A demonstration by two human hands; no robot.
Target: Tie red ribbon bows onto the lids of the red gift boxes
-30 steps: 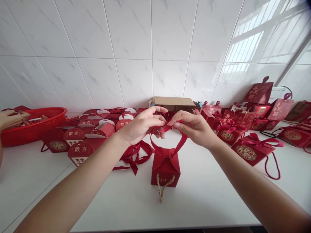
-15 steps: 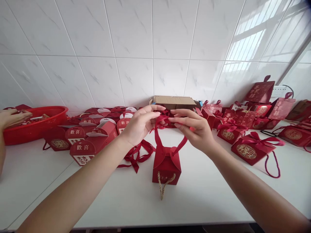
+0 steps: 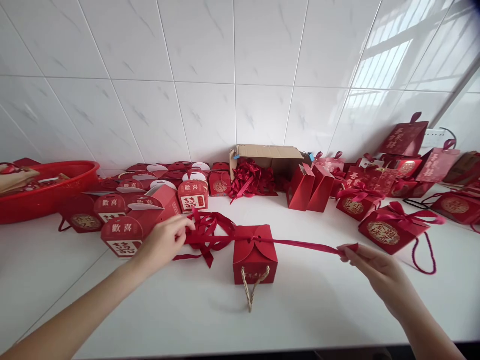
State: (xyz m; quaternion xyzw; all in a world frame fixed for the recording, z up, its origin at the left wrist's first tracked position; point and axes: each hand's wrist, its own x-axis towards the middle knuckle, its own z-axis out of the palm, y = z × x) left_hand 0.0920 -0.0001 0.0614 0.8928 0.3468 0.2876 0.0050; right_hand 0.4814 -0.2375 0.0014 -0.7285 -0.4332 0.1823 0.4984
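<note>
A small red gift box (image 3: 255,257) stands on the white table in front of me, its top flaps folded together. From its front hangs a twisted gold cord handle (image 3: 249,292). A dark red ribbon (image 3: 307,244) crosses the box top and is stretched taut to both sides. My left hand (image 3: 165,242) pinches the ribbon on the left, beside a loose heap of ribbon (image 3: 215,230) on the table. On the right, my right hand (image 3: 371,267) pinches the other end between thumb and fingers.
Red boxes with white labels (image 3: 122,240) crowd the left. At the back, a cardboard box (image 3: 268,151) lies open with ribbons (image 3: 253,179) spilling out. Bow-topped boxes (image 3: 390,232) stand on the right. Another person's hand (image 3: 15,181) is over a red basin (image 3: 78,185) at far left.
My hands have moved down and apart from above the box. The ribbon, looped upward before, is now pulled out flat across the closed flaps, with a small knot at the middle.
</note>
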